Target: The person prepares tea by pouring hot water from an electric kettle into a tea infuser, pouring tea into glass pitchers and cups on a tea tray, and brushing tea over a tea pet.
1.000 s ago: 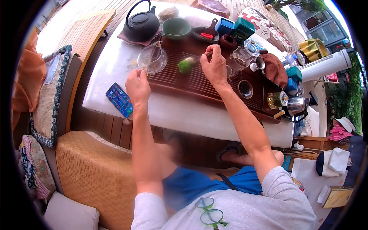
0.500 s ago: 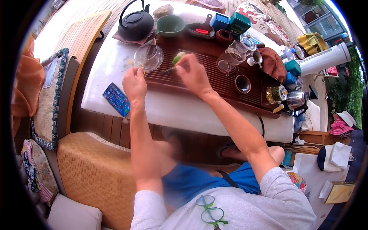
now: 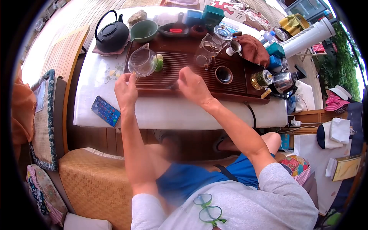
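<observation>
My left hand [image 3: 126, 92] is closed on the handle of a clear glass pitcher [image 3: 142, 64], held tilted above the left end of a brown slatted tea tray [image 3: 180, 78]. My right hand [image 3: 194, 85] is pinched around a thin dark tool [image 3: 173, 86], partly hidden and blurred. Its tip points left, low over the tray's near edge and apart from the pitcher. Just right of the pitcher sits a small green and white ornament [image 3: 159, 62]. A dark round cup [image 3: 224, 74] stands on the tray, right of my right hand.
A black iron kettle [image 3: 112, 36] and a green bowl [image 3: 144, 31] stand behind the pitcher. Another glass pitcher [image 3: 209, 46] and a metal pot [image 3: 283, 82] are to the right. A phone [image 3: 105, 111] lies on the white tablecloth [image 3: 172, 111] at left.
My view has shifted, so the table appears further left. My right hand and the dark tool have moved away from the ornament toward the tray's near edge. The left hand keeps hold of the pitcher.
</observation>
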### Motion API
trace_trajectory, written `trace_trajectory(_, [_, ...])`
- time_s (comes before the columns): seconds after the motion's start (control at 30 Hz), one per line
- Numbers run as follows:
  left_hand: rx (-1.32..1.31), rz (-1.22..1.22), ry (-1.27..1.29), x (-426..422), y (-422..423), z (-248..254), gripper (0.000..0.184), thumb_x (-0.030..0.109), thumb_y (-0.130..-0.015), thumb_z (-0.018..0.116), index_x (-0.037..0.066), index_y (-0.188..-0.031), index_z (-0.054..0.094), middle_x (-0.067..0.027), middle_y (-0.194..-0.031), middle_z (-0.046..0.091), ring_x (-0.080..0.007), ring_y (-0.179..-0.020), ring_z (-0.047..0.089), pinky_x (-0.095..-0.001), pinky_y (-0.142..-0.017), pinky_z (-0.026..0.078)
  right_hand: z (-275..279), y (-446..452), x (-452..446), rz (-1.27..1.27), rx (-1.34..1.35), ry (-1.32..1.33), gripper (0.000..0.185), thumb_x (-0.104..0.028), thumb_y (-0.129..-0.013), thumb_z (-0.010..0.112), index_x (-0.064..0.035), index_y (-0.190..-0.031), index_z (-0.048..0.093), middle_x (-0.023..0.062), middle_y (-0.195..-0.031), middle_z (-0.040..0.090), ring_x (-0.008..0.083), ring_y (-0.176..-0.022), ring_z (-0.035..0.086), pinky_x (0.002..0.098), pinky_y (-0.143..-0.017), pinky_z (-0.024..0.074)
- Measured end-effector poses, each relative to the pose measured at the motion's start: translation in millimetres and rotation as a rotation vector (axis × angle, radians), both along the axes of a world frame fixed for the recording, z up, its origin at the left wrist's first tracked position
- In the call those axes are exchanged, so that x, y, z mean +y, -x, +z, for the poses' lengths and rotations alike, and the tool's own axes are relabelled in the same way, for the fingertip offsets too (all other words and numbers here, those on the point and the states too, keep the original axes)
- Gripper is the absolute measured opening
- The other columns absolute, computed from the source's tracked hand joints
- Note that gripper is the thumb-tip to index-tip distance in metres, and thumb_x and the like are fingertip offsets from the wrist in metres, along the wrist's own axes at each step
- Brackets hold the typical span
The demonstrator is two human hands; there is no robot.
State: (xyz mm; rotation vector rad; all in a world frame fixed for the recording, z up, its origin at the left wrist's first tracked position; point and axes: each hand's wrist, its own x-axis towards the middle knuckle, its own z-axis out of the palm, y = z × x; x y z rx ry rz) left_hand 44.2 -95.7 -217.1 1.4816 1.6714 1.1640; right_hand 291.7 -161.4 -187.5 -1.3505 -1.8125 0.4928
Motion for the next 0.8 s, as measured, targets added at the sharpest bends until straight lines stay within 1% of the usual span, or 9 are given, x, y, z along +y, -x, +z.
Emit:
trace_trajectory(0.07, [-0.046, -0.041, -0.012, -3, -7, 3, 0.024, 0.018, -0.094, 0.065, -0.005, -0.097, 0.069, -0.0160, -0.084, 0.071, -0.0230, -0.077, 0.066, -0.0344, -0.074, 0.051, -4, -19, -17, -0.077, -0.016, -0.009, 0.020, 0.000, -0.087, 0.060, -0.0032, -0.097, 0.043, 0.0161, -0.079, 0.054, 0.0342, -0.067, 0.057, 0.0431, -0.062, 0.0464])
trace_trajectory(0.17, [-0.036, -0.096, -0.121, -4, -21, -3, 0.024, 0.020, -0.097, 0.065, -0.004, -0.098, 0.069, -0.0047, -0.076, 0.065, -0.0085, -0.053, 0.053, -0.0249, -0.049, 0.044, 2, -53, -48, -0.189, -0.038, 0.024, 0.019, 0.001, -0.088, 0.060, -0.0032, -0.097, 0.044, 0.0157, -0.082, 0.056, 0.0345, -0.070, 0.058, 0.0431, -0.063, 0.0475])
trace_trajectory(0.2, [-0.012, -0.081, -0.034, -7, -27, 7, 0.022, 0.018, -0.094, 0.065, -0.004, -0.097, 0.069, -0.0135, -0.083, 0.071, -0.0204, -0.073, 0.065, -0.0331, -0.069, 0.051, 0, -65, -57, -0.219, -0.052, 0.013, 0.019, 0.001, -0.089, 0.060, -0.0033, -0.097, 0.044, 0.0157, -0.082, 0.056, 0.0346, -0.070, 0.059, 0.0430, -0.063, 0.0479])
trace_trajectory(0.33, [0.001, -0.150, -0.045, -10, -49, 6, 0.020, 0.017, -0.094, 0.065, -0.002, -0.098, 0.069, -0.0131, -0.083, 0.071, -0.0189, -0.072, 0.065, -0.0327, -0.067, 0.051, -5, -112, -91, -0.327, -0.092, 0.013, 0.019, 0.000, -0.090, 0.061, -0.0029, -0.100, 0.046, 0.0177, -0.088, 0.059, 0.0372, -0.078, 0.062, 0.0435, -0.067, 0.0496])
trace_trajectory(0.43, [0.039, -0.191, 0.012, -13, -65, 11, 0.019, 0.017, -0.094, 0.066, -0.002, -0.097, 0.069, -0.0132, -0.082, 0.071, -0.0189, -0.071, 0.065, -0.0328, -0.066, 0.050, -4, -152, -109, -0.396, -0.136, -0.004, 0.019, 0.000, -0.089, 0.061, -0.0020, -0.102, 0.047, 0.0196, -0.091, 0.060, 0.0395, -0.082, 0.062, 0.0450, -0.070, 0.0500])
trace_trajectory(0.57, [0.087, -0.213, -0.008, -11, -78, -2, 0.021, 0.019, -0.093, 0.066, -0.002, -0.094, 0.069, -0.0141, -0.080, 0.070, -0.0242, -0.071, 0.066, -0.0357, -0.069, 0.050, 0, -204, -127, -0.498, -0.230, -0.041, 0.017, 0.001, -0.088, 0.060, -0.0022, -0.100, 0.048, 0.0199, -0.089, 0.059, 0.0405, -0.081, 0.061, 0.0441, -0.070, 0.0496])
trace_trajectory(0.6, [0.094, -0.218, 0.006, -12, -80, -1, 0.023, 0.020, -0.092, 0.066, -0.003, -0.093, 0.069, -0.0151, -0.082, 0.071, -0.0270, -0.073, 0.066, -0.0372, -0.071, 0.051, 3, -213, -130, -0.521, -0.253, -0.055, 0.017, 0.001, -0.088, 0.061, -0.0022, -0.100, 0.049, 0.0192, -0.089, 0.059, 0.0396, -0.080, 0.062, 0.0438, -0.070, 0.0497])
trace_trajectory(0.73, [0.149, -0.236, 0.039, -10, -85, -7, 0.023, 0.020, -0.091, 0.066, -0.003, -0.093, 0.069, -0.0163, -0.082, 0.070, -0.0293, -0.075, 0.067, -0.0385, -0.073, 0.051, 5, -225, -130, -0.690, -0.204, -0.121, 0.016, 0.000, -0.087, 0.063, -0.0016, -0.099, 0.052, 0.0163, -0.088, 0.062, 0.0361, -0.082, 0.064, 0.0417, -0.072, 0.0506])
trace_trajectory(0.8, [0.188, -0.255, 0.067, -11, -87, -11, 0.023, 0.020, -0.091, 0.066, -0.003, -0.092, 0.068, -0.0167, -0.082, 0.070, -0.0300, -0.075, 0.067, -0.0390, -0.073, 0.051, 2, -219, -115, -0.647, -0.119, -0.186, 0.015, -0.001, -0.087, 0.065, -0.0013, -0.100, 0.056, 0.0154, -0.091, 0.065, 0.0345, -0.084, 0.066, 0.0404, -0.074, 0.0513])
